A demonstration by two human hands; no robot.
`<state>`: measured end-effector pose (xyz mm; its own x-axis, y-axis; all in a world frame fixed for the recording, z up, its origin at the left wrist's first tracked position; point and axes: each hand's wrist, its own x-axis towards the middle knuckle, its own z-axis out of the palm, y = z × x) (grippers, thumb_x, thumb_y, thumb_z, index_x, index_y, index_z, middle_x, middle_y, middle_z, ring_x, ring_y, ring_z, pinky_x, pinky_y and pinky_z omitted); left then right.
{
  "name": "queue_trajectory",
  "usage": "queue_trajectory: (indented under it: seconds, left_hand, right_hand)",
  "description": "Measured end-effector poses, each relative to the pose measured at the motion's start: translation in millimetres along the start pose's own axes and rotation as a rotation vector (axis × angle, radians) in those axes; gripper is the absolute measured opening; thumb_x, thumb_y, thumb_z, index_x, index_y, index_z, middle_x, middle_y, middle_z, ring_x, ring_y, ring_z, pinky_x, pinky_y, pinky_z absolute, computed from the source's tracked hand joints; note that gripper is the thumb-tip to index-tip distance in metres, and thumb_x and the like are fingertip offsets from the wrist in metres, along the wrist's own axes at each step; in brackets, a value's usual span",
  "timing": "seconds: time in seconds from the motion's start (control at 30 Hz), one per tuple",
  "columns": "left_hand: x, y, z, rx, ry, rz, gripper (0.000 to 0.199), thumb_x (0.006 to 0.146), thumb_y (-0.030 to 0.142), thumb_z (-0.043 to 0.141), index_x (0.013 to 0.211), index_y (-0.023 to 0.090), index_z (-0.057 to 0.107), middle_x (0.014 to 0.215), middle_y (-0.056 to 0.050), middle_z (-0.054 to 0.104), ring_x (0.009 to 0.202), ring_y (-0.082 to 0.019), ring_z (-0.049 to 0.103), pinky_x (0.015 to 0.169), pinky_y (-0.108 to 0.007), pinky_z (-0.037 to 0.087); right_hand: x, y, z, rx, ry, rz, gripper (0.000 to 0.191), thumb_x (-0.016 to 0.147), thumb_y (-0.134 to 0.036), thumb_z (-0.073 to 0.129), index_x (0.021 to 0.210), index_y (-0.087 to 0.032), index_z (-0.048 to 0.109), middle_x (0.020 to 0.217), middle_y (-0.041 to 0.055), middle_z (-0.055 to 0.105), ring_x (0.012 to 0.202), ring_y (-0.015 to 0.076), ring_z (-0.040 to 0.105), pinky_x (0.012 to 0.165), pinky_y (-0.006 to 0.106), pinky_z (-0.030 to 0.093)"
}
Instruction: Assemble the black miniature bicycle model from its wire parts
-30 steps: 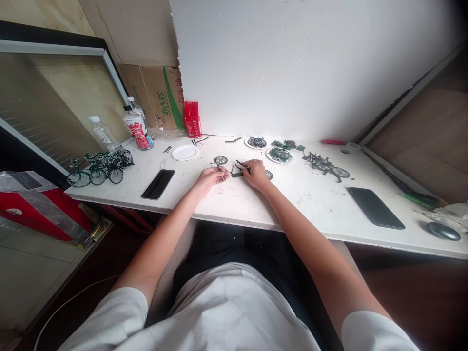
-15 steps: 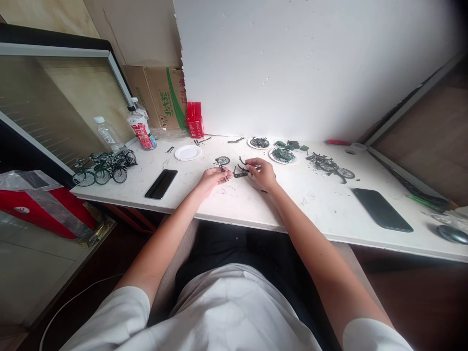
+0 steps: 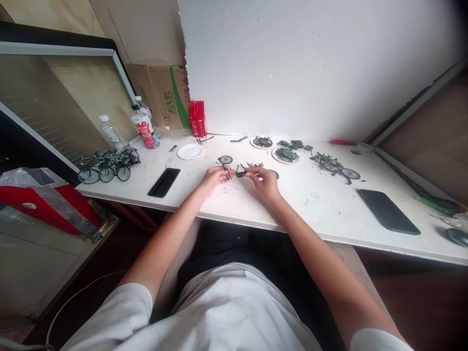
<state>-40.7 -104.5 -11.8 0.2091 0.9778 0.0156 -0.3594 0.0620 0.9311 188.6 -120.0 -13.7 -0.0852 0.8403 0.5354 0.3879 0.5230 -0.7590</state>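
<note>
My left hand (image 3: pixel 213 179) is closed on a small dark bicycle part near the middle of the table. A toy bicycle wheel (image 3: pixel 225 159) shows just beyond its fingertips; whether it is joined to the held part I cannot tell. Between its fingertips, my right hand (image 3: pixel 264 182) pinches a small black bicycle part (image 3: pixel 241 173), its end pointing toward my left hand. Behind the right hand lie more dark pieces and another toy wheel (image 3: pixel 275 174), partly hidden. The white table (image 3: pixel 204 204) lies under both hands.
Assembled toy bicycles (image 3: pixel 106 170) and a phone (image 3: pixel 164 182) are at left, near bottles (image 3: pixel 145 127). A white plate (image 3: pixel 190 151) lies further back. Plates of green parts (image 3: pixel 287 155) and black wheels (image 3: pixel 263 142), a parts pile (image 3: pixel 331 165) and a dark tablet-like slab (image 3: pixel 388 210) are at right.
My right hand has brought the black part closer to my left hand and turned it, leaving pieces visible on the table behind. The left hand keeps its grip. The view has shifted slightly.
</note>
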Motion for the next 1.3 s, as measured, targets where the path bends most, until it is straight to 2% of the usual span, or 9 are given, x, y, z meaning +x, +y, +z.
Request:
queue_trajectory:
  seconds: [0.2,0.37,0.5,0.8,0.97,1.3]
  left_hand:
    - [5.0,-2.8,-1.2,0.013,0.025,-0.042,0.031,0.084,0.036,0.072,0.104,0.013,0.077,0.111,-0.021,0.081,0.106,-0.03,0.078,0.102,-0.043,0.054]
    - [3.0,-3.1,-1.2,0.053,-0.029,-0.016,0.034,0.082,0.038,0.077,0.104,0.013,0.078,0.112,-0.021,0.081,0.112,-0.032,0.077,0.103,-0.043,0.054]
    - [0.3,-1.8,-1.4,0.103,-0.064,-0.011,0.037,0.081,0.038,0.079,0.108,0.013,0.08,0.118,-0.019,0.08,0.11,-0.029,0.076,0.103,-0.043,0.054]
    - [-1.4,-4.6,-0.2,0.127,-0.119,0.003,0.048,0.08,0.048,0.089,0.111,0.014,0.077,0.123,-0.017,0.078,0.108,-0.027,0.076,0.098,-0.037,0.051]
    - [1.0,-6.0,-2.7,0.118,-0.1,0.009,0.05,0.078,0.045,0.092,0.113,0.014,0.076,0.116,-0.014,0.078,0.103,-0.024,0.077,0.089,-0.031,0.048]
    - [0.7,-4.8,-3.1,0.072,-0.096,-0.01,0.054,0.071,0.04,0.097,0.115,0.015,0.077,0.114,-0.012,0.079,0.098,-0.021,0.077,0.09,-0.031,0.049]
  right_hand:
    - [-18.3,-9.5,1.9,-0.017,-0.042,0.006,0.039,0.098,-0.058,0.064,0.11,-0.025,0.082,0.115,0.009,0.083,0.108,0.031,0.077,0.087,0.045,0.064]
    - [-19.6,-12.2,3.1,-0.012,-0.045,-0.016,0.033,0.099,-0.051,0.066,0.11,-0.024,0.082,0.114,0.0086,0.083,0.104,0.0294,0.078,0.077,0.041,0.064]
    - [-19.6,-11.1,4.5,0.007,-0.031,-0.026,0.031,0.098,-0.049,0.069,0.109,-0.023,0.082,0.112,0.0088,0.083,0.103,0.0285,0.078,0.073,0.037,0.064]
    - [-19.4,-10.6,4.9,0.016,-0.015,-0.042,0.026,0.099,-0.044,0.069,0.109,-0.023,0.082,0.11,0.009,0.083,0.1,0.027,0.078,0.068,0.035,0.062]
    - [-19.8,-9.2,5.6,-0.024,0.013,-0.074,0.031,0.099,-0.049,0.069,0.11,-0.023,0.081,0.108,0.0103,0.082,0.095,0.026,0.076,0.065,0.035,0.059]
    - [-19.7,-6.9,6.6,-0.062,-0.019,-0.104,0.033,0.099,-0.051,0.069,0.112,-0.023,0.081,0.102,0.0108,0.08,0.089,0.0249,0.073,0.06,0.034,0.056]
